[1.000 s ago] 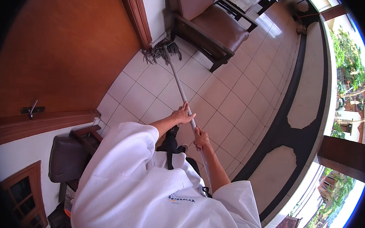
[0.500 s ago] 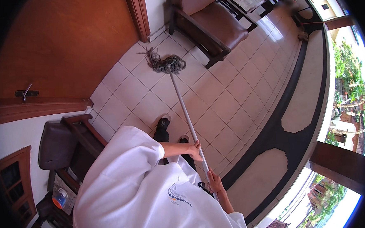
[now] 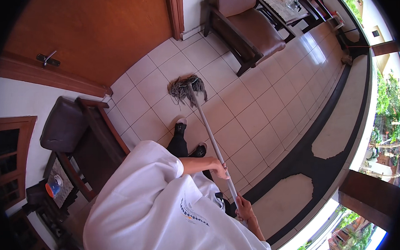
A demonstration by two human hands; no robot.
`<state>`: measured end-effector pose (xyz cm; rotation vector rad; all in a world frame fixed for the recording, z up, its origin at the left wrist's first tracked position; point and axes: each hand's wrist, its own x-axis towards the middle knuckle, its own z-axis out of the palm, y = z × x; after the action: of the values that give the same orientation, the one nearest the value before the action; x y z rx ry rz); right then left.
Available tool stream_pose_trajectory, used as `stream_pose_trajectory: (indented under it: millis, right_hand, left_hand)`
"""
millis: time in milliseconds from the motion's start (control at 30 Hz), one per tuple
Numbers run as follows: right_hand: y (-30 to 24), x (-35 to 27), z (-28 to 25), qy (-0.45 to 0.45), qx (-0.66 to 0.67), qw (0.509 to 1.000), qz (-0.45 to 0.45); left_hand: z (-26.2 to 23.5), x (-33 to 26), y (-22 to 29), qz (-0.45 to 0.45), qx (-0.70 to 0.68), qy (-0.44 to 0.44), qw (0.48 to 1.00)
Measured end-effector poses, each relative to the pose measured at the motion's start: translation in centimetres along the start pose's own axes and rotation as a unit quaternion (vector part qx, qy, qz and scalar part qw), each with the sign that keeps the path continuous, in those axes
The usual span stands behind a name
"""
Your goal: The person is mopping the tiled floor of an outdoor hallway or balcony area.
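Observation:
A mop slants across the tiled floor, its grey string mop head [image 3: 178,91] spread flat on the tiles ahead of my feet. The pale mop handle [image 3: 212,137] runs back toward my body. My left hand [image 3: 219,169] is wrapped round the handle partway along. Closer to its near end, my right hand [image 3: 244,208] grips the same handle, with the thumb side showing. The handle's very end is partly hidden behind my right hand and shirt.
A brown cushioned armchair [image 3: 255,34] stands at the far wall beside a small table [image 3: 286,7]. The wooden door [image 3: 91,31] is at upper left. Another dark chair [image 3: 64,123] sits at left. A low black-and-beige wall [image 3: 329,136] curves along the right.
The mop head has been drawn nearer to my feet, away from the armchair, and its strings lie differently. Both hands still hold the handle. The view has shifted slightly.

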<state>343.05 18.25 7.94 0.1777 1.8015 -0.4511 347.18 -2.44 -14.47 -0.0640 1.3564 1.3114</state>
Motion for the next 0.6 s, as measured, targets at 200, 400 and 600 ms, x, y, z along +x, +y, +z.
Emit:
stream_pose_trajectory:
  millis: [200,400,600]
  right_hand:
    - [-10.8,9.6,3.8,-0.022,-0.051,0.993,-0.105]
    - [-25.7,13.7,11.3,-0.024,-0.150,0.966,-0.210]
    - [-27.8,14.9,11.3,0.006,-0.119,0.976,-0.180]
  left_hand:
    - [-7.3,-3.8,-2.7,-0.038,0.170,0.285,0.943]
    - [-18.1,-6.4,-14.5,-0.100,0.136,0.571,0.803]
    - [-18.1,-13.8,-8.1,-0.078,0.005,0.507,0.859]
